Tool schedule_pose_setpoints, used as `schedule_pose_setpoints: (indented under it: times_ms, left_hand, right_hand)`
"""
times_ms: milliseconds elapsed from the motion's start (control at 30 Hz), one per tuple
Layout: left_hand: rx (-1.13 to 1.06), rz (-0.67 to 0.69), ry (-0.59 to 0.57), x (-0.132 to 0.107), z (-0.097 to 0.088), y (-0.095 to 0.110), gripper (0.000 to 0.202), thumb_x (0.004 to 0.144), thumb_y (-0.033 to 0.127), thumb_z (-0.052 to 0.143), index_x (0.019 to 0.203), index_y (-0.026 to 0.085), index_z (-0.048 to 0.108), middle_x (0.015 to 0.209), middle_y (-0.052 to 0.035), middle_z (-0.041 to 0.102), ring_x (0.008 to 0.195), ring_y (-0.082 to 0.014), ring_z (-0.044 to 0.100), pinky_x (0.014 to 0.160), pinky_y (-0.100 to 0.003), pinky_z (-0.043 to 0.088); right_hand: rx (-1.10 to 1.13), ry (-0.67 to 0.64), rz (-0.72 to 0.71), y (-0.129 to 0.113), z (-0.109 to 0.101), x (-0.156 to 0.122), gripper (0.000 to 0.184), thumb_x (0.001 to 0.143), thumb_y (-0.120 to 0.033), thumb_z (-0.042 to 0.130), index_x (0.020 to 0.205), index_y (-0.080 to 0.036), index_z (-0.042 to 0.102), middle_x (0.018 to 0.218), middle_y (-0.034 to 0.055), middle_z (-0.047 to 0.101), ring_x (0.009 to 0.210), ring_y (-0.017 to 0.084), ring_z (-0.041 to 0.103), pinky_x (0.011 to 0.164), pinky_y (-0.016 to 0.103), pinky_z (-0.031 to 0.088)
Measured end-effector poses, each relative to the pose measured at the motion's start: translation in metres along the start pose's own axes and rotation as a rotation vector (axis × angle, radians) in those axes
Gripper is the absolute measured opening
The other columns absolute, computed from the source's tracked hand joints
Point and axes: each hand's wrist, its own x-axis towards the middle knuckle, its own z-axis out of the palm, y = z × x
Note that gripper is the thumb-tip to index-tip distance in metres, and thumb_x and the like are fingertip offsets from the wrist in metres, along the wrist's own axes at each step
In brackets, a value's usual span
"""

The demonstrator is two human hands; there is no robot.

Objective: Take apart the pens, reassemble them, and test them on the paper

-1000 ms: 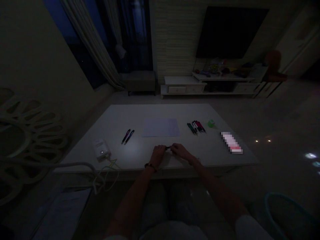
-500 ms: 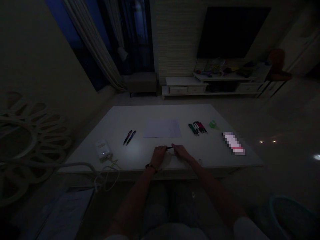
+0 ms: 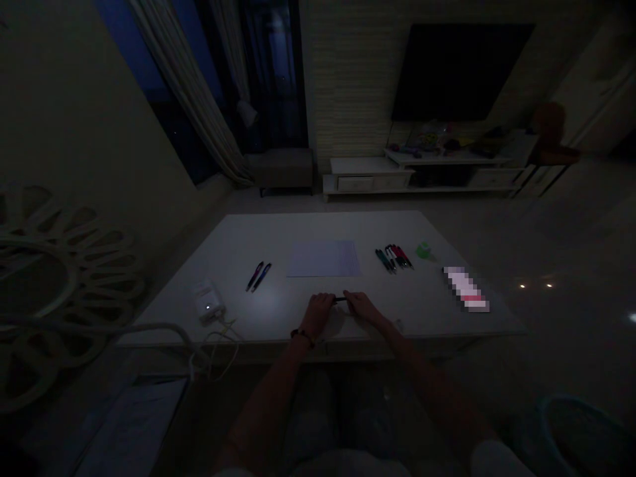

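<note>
Left hand (image 3: 318,311) and right hand (image 3: 362,307) grasp slim black pen-like rod (image 3: 340,299), probably light and stiff, best held by opposite ends, at near side of white tabletop (image 3: 278,311).

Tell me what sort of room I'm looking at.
Probably a home living room, dimly lit: a wall-mounted television above a low white TV cabinet, with long curtains to the left.

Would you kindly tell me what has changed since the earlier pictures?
The right hand has shifted slightly rightward, away from the left hand; both hold the slim dark item between them. Nothing was visibly let go. The paper, pens and green block stayed put.
</note>
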Motion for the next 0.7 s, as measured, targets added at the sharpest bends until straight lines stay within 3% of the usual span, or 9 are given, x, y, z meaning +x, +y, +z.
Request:
schedule_pose_setpoints:
  times_ms: [267, 367, 700]
  left_hand:
    - [-0.033, 0.013, 0.016, -0.0004, -0.0045, 0.0018, 0.014, 0.091, 0.021, 0.041, 0.102, 0.019, 0.049, 0.093, -0.0038, 0.058, 0.086, -0.0169, 0.053, 0.077, -0.032, 0.037]
    - [-0.027, 0.004, 0.01, 0.0, -0.0039, 0.0016, 0.014, 0.091, 0.021, 0.04, 0.102, 0.019, 0.049, 0.092, -0.0039, 0.059, 0.085, -0.0173, 0.053, 0.077, -0.032, 0.038]
    - [-0.034, 0.02, 0.024, -0.0019, -0.0039, 0.0014, 0.015, 0.09, 0.017, 0.042, 0.103, 0.018, 0.049, 0.094, -0.0037, 0.059, 0.087, -0.0179, 0.053, 0.079, -0.033, 0.038]
  right_hand:
    - [-0.096, 0.058, -0.011, -0.0033, 0.0017, -0.0023, 0.052, 0.083, -0.058, 0.031, 0.053, -0.018, 0.045, 0.047, -0.0017, 0.044, 0.05, 0.012, 0.042, 0.051, 0.024, 0.031]
    - [-0.135, 0.094, -0.061, -0.0066, 0.0028, -0.0039, 0.046, 0.082, -0.055, 0.036, 0.06, -0.017, 0.05, 0.056, -0.0005, 0.051, 0.058, 0.013, 0.046, 0.055, 0.024, 0.033]
    - [-0.116, 0.065, -0.056, -0.0011, 0.0006, -0.0068, 0.049, 0.084, -0.055, 0.034, 0.061, -0.016, 0.053, 0.056, -0.0003, 0.051, 0.057, 0.013, 0.047, 0.056, 0.024, 0.033]
